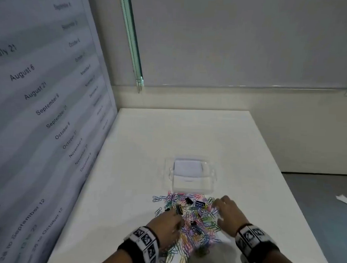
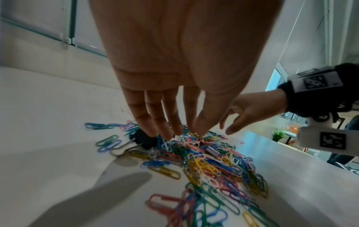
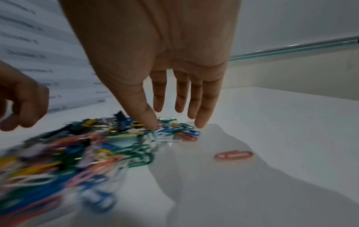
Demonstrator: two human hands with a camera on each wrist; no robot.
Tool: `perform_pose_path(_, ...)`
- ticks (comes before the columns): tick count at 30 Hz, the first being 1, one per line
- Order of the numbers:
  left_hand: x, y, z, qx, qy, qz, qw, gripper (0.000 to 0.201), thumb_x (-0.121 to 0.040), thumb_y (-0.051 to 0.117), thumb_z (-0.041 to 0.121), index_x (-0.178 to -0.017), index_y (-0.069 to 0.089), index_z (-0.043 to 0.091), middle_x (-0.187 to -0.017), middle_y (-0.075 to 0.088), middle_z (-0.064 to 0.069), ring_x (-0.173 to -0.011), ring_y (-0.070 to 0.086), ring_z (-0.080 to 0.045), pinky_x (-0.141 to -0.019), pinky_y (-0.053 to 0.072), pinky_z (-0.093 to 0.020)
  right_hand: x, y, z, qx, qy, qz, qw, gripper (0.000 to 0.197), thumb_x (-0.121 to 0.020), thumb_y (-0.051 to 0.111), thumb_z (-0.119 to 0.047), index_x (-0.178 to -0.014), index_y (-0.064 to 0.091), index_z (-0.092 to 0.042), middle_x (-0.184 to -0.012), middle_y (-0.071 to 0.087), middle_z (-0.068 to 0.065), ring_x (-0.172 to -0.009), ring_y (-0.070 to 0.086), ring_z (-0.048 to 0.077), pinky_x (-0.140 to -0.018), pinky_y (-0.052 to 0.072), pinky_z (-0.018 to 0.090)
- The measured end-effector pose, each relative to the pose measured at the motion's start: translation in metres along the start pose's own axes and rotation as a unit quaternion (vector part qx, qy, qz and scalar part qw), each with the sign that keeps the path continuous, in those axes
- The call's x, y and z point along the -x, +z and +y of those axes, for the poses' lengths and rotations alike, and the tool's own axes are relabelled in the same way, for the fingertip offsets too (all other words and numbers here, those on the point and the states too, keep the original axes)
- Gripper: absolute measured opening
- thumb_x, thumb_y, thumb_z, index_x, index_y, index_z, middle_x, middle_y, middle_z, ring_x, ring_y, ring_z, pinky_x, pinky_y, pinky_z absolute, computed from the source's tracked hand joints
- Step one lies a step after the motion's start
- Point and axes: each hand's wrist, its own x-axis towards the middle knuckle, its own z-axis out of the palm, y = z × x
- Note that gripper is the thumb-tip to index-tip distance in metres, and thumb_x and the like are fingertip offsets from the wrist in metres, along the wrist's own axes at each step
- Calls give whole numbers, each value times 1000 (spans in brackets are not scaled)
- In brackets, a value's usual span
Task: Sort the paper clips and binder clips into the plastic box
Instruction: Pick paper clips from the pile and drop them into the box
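A heap of coloured paper clips (image 1: 195,226) mixed with black binder clips (image 1: 189,200) lies on the white table, just in front of a clear plastic box (image 1: 193,184). My left hand (image 1: 173,218) reaches down onto the heap's left side. Its fingers (image 2: 167,132) are nearly straight, with their tips at the clips beside a black binder clip (image 2: 143,139), and nothing shows pinched. My right hand (image 1: 223,209) hovers over the heap's right side with spread fingers. Its thumb tip (image 3: 152,124) touches the paper clips (image 3: 136,138).
A single red paper clip (image 3: 234,155) lies apart to the right of the heap. A wall board printed with dates (image 1: 41,107) runs along the table's left side. The table's right edge (image 1: 285,184) drops to grey floor with a paper scrap (image 1: 343,200).
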Motion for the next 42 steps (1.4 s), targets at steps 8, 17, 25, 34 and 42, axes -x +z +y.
perform_pose_path(8, -42, 13, 14, -17, -13, 37, 999, 66, -78, 50, -14, -136, 39, 16, -130, 39, -9, -112, 48, -27, -98, 45, -34, -18, -3, 0, -21, 65, -28, 997, 69, -75, 70, -32, -132, 33, -21, -127, 36, 9, -111, 49, 26, -94, 47, 32)
perform_pose_path(17, -52, 31, 17, -10, -77, 84, 993, 55, -85, 62, 28, -134, 38, 21, -136, 34, -4, -123, 38, -24, -107, 38, -35, -24, 6, 3, -82, -30, -48, 995, 25, -75, 67, -20, -98, 58, -22, -92, 38, -7, -85, 44, 13, -66, 33, 11)
perform_pose_path(25, -51, 21, 10, 84, -105, 142, 981, 24, -90, 50, 8, -109, 62, 17, -118, 61, 0, -106, 57, -14, -89, 41, -18, -24, -16, 17, -133, -15, -21, 991, 19, -76, 57, -9, -73, 64, -26, -81, 59, -6, -65, 51, 3, -64, 39, 10)
perform_pose_path(34, -56, -8, 4, 241, -157, 144, 947, 20, -86, 60, 6, -91, 72, 21, -97, 72, -9, -84, 67, -17, -82, 57, -28, -31, -24, 36, -167, 5, 14, 986, 16, -78, 61, -12, -88, 72, -15, -94, 72, 1, -78, 57, 6, -70, 39, 8)
perform_pose_path(42, -79, -50, -4, 398, -147, 133, 896, 20, -86, 56, -6, -84, 69, 9, -47, 61, 8, -51, 60, -6, -63, 56, -19, -54, -55, 10, -236, -51, 38, 970, 14, -80, 63, -11, -90, 72, -13, -88, 73, 3, -61, 57, -4, -66, 45, 5)
